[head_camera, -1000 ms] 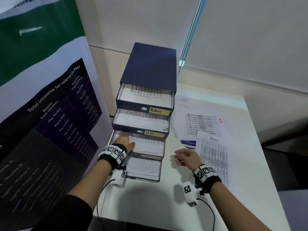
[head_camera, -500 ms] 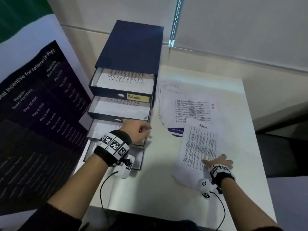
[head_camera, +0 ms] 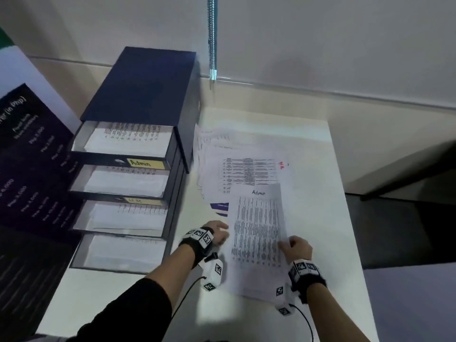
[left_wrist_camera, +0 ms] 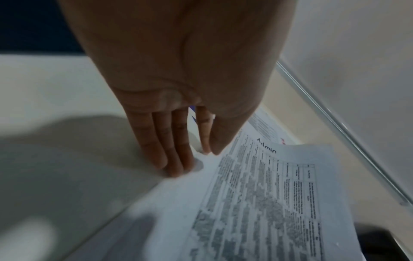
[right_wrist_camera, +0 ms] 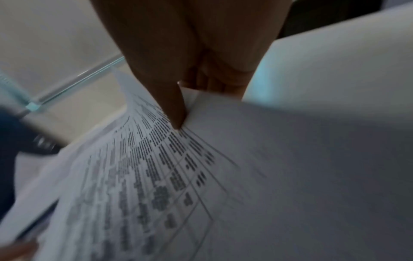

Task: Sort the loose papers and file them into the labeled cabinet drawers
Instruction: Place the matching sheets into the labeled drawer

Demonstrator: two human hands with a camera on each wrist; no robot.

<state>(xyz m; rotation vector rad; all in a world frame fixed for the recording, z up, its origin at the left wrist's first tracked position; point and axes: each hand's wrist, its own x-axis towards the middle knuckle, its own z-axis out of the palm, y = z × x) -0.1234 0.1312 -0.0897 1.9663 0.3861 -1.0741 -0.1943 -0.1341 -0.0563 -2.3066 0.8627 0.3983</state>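
Observation:
A printed sheet headed "Admin" [head_camera: 256, 230] lies at an angle on the white table [head_camera: 320, 218], its near right part lifted. My right hand [head_camera: 294, 248] pinches its right edge, with the thumb [right_wrist_camera: 174, 106] on top and the fingers underneath. My left hand [head_camera: 218, 234] reaches the sheet's left edge, and its straight fingers [left_wrist_camera: 176, 159] touch the table and the paper's rim there. The dark blue cabinet [head_camera: 143, 90] stands to the left with several drawers pulled out, all holding papers. Its top drawer carries a yellow "Admin" label [head_camera: 145, 163].
A fanned pile of loose papers [head_camera: 246, 171] lies between the cabinet and the held sheet. A dark poster [head_camera: 29, 169] leans at the far left. A blind wand [head_camera: 212, 45] hangs by the wall. The table's right edge drops off near the sheet.
My left hand left the third drawer and moved right to the sheet's left edge. My right hand went out to the Admin sheet and has pinched and lifted its right edge.

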